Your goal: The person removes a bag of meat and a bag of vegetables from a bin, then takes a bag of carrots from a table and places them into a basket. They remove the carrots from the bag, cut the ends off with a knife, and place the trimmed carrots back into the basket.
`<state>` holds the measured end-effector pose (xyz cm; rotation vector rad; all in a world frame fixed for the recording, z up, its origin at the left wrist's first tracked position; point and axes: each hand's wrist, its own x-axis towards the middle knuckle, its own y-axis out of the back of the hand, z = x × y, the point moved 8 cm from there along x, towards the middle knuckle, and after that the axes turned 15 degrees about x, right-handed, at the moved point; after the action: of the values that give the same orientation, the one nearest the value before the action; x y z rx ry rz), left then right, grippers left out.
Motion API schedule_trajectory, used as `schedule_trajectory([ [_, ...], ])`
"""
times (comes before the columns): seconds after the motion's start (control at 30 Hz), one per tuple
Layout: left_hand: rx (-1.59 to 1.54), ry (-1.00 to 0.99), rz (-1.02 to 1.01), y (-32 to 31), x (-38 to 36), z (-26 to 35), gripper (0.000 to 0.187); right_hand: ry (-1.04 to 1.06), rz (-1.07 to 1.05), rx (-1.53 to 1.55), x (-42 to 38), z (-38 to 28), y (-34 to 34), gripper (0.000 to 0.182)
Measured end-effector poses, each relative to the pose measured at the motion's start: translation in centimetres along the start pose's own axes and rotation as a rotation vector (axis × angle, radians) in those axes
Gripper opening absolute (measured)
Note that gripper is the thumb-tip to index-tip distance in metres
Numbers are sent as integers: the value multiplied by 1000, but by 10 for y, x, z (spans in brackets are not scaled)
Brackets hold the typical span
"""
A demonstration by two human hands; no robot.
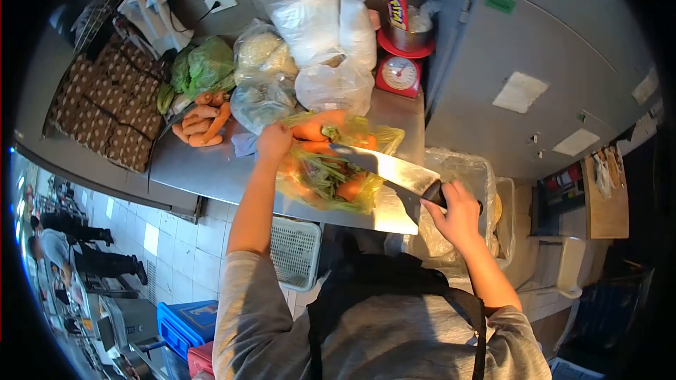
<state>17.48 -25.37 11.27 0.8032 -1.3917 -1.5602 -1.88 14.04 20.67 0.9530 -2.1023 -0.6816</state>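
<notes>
My right hand (454, 214) is closed round the dark handle of a large kitchen knife (387, 167). Its broad blade points left over a yellow plastic bag (292, 181) on the steel table. Carrots (350, 187) and green stalks (325, 174) show in and through the bag. At the bag's upper left edge, my left hand (274, 141) is closed on the plastic; its fingertips are partly hidden. Just right of that hand lies a large carrot (317, 127). A bluish cloth or piece of plastic (244, 144) lies left of my left wrist.
Loose carrots (204, 123), bagged greens (211, 67) and clear bags of white contents (306, 17) stand along the back. A red scale (399, 74) is at the table's right end. Egg trays (105, 102) sit left; a basket (294, 253) and plastic-lined tub (461, 162) are below.
</notes>
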Motion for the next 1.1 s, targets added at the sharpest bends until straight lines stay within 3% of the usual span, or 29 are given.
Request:
schedule_trajectory([
  [0.03, -17, 11, 108, 6, -1, 1, 22, 86, -7, -61, 14, -11, -5, 31],
  [0.2, -192, -26, 145, 27, -6, -12, 15, 440, -4, -282, 88, -78, -33, 22],
  [0.3, -238, -26, 151, 41, -15, -7, 13, 625, -108, -510, 120, -104, -70, 13],
  [0.5, -219, -182, 470, 54, -30, 2, 10, 726, -206, -539, 169, -140, -147, 8],
  [0.63, -283, -72, 462, 44, -27, -25, 11, 600, -217, -443, 201, -125, -137, 9],
  [0.67, -399, -25, 449, 42, -29, -37, 11, 446, -254, -558, 209, -104, -127, 21],
  [0.73, -631, 83, 424, 47, -39, -63, 12, 404, -101, -465, 204, -84, -77, 31],
  [0.83, -717, 318, 181, -31, -42, -125, 15, 116, 213, -444, 172, -49, 10, 35],
  [0.93, -618, 141, 379, 17, -51, -86, 18, 11, 198, -523, 110, -23, 37, 39],
  [0.97, -609, -8, 475, 40, -47, -67, 28, -12, 177, -553, 86, -17, 39, 40],
  [1.0, -522, -181, 385, 51, -37, -37, 34, -30, 191, -494, 61, -4, 40, 42],
  [1.07, -335, -523, 205, 61, -26, 21, 47, -284, 185, -397, 19, 17, 39, 45],
  [1.1, -331, -595, 104, 51, -22, 34, 51, -426, 177, -334, -1, 29, 37, 45],
])
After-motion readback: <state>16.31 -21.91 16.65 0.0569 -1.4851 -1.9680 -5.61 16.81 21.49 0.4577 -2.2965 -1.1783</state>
